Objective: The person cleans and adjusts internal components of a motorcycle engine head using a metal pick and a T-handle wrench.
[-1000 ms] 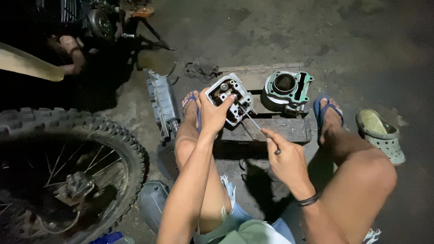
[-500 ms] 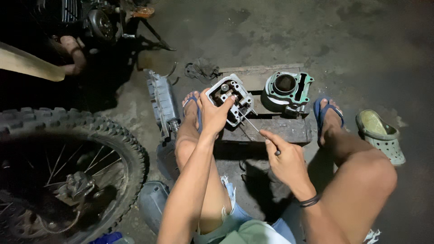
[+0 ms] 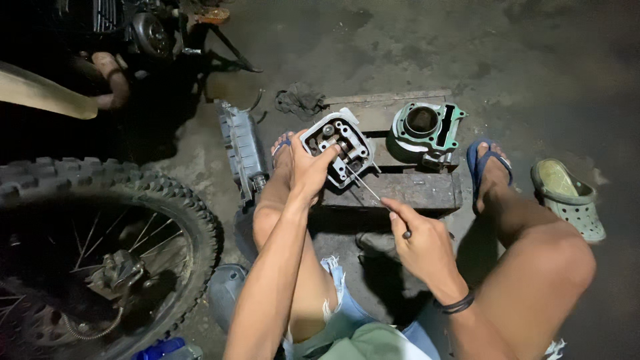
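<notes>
Fingers of the left hand [image 3: 308, 168] wrap the grey engine part [image 3: 337, 147] on the wooden block [image 3: 413, 190], while the right hand [image 3: 421, 241], at five o'clock from it, pinches a thin tool [image 3: 365, 187] poking into it.

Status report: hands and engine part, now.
Left hand steadies cylinder head on wooden block. Right hand pokes thin tool into it. Green cylinder beside, apart.

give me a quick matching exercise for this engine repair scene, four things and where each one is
Things:
1. cylinder head
2. green cylinder block
3. thin metal tool
4. knobby tyre

Places:
a. pinched in the right hand
b. far left of the view
c. steadied by the left hand
d. right part of the wooden block, untouched

Pairs: 1-c, 2-d, 3-a, 4-b
</notes>
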